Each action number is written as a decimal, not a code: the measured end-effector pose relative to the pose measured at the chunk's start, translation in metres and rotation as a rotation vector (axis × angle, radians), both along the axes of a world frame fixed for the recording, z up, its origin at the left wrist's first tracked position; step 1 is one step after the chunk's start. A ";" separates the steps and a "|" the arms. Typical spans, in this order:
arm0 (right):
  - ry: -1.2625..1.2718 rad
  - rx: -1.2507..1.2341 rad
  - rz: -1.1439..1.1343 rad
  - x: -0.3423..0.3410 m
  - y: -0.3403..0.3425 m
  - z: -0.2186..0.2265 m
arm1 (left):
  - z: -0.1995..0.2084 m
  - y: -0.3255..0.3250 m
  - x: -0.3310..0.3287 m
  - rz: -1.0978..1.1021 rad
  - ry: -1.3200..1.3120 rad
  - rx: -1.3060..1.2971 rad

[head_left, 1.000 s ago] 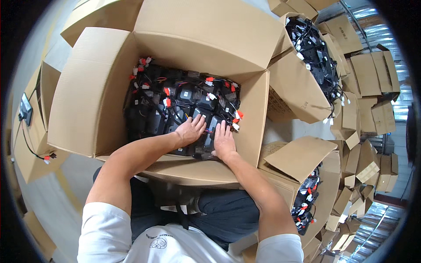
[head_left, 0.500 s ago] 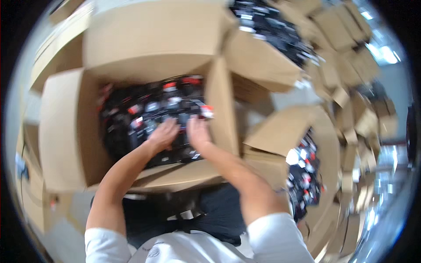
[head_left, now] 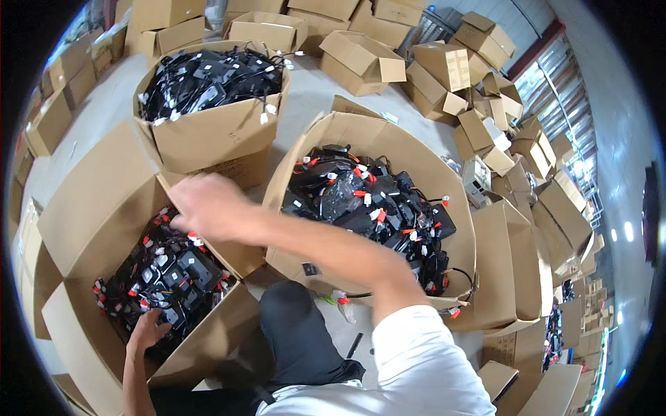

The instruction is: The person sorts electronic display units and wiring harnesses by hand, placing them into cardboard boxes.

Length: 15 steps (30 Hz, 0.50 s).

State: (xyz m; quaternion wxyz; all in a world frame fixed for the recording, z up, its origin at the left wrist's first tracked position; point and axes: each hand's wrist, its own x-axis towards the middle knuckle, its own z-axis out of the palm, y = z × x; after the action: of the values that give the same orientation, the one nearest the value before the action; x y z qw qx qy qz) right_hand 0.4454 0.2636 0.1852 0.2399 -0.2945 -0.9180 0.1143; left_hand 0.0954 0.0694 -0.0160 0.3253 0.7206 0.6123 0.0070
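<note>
A cardboard box [head_left: 83,360] at the left holds a heap of black plastic modules [head_left: 201,267] with thin wires and red and white connectors. Inside its near side, my left hand [head_left: 147,330] rests on the heap, thumb and fingers apart, with nothing seen in its grasp. My right hand [head_left: 211,202] is above the box's right wall, its fingers bent down toward the heap. Motion smears it, so I cannot tell whether it holds anything. To its right is a rounded open box [head_left: 454,201] full of similar black modules [head_left: 388,215] with red and white connectors.
Behind stands another box [head_left: 208,139] heaped with black modules and white-tipped cables [head_left: 201,76]. An open carton [head_left: 510,267] is at the right, and many cartons [head_left: 444,66] are piled toward the wall. A small clear bag [head_left: 345,310] lies on the floor near my knee.
The view has swung to the right. My hands, close together on the heap before, are now apart: the right has risen to the box's right wall, the left stays low on the heap.
</note>
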 end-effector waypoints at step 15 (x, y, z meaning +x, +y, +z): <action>-0.349 -0.428 -1.385 0.516 -0.014 -0.126 | 0.040 -0.066 0.068 0.514 -0.246 0.065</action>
State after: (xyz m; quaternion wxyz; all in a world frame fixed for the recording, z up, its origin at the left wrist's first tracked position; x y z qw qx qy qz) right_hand 0.9609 0.2500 0.0595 0.0451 -0.8596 -0.5048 0.0646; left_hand 0.1632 0.0030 0.0245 0.3615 0.5456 0.7302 0.1961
